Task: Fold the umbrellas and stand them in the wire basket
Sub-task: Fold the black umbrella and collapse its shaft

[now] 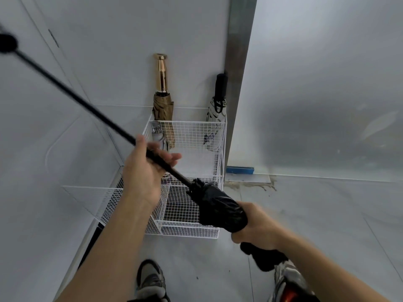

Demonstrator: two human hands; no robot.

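I hold a black umbrella (218,208) slanted across the view, its long shaft running up to a black handle knob at the far left edge. My left hand (144,171) wraps loosely around the shaft, fingers partly spread. My right hand (257,227) grips the bunched black canopy near its lower end. Below them stands the white wire basket (196,231) on the floor. In its far compartment stand a tan umbrella with a gold handle (162,97), a small grey umbrella (160,138) and a white patterned umbrella with a black handle (218,110).
The basket sits in a corner between white walls and a metal door frame (237,62). A blue strip (239,170) lies at the frame's foot. My two shoes (150,280) are on the grey floor just before the basket.
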